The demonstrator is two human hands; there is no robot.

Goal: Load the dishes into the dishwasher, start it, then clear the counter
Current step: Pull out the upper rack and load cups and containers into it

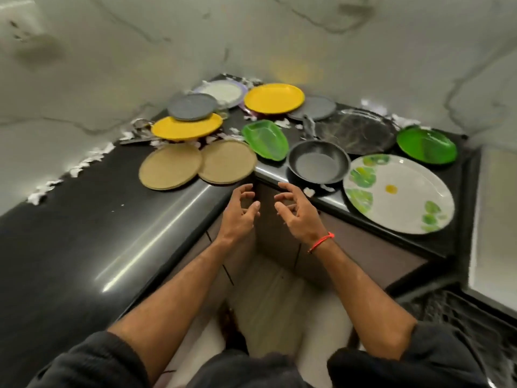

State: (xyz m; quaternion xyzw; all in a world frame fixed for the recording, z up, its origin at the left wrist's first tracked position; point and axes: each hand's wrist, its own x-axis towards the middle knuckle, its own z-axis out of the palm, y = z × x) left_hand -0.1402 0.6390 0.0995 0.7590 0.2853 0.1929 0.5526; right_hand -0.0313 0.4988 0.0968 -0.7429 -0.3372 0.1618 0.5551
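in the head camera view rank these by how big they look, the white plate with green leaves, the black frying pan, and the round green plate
1. white plate with green leaves, though it lies nearest the camera
2. black frying pan
3. round green plate, close to the pan, so that order is unsure

Both bare forearms reach forward, dark sleeves pushed up. Left hand [240, 212] and right hand [298, 212] hover side by side, palms facing, fingers [242, 189] loosely curled, holding nothing. Red thread circles the right wrist.

place: likely home kitchen | evidence: black corner counter [84, 233], plates [274, 98], frying pan [319, 162]
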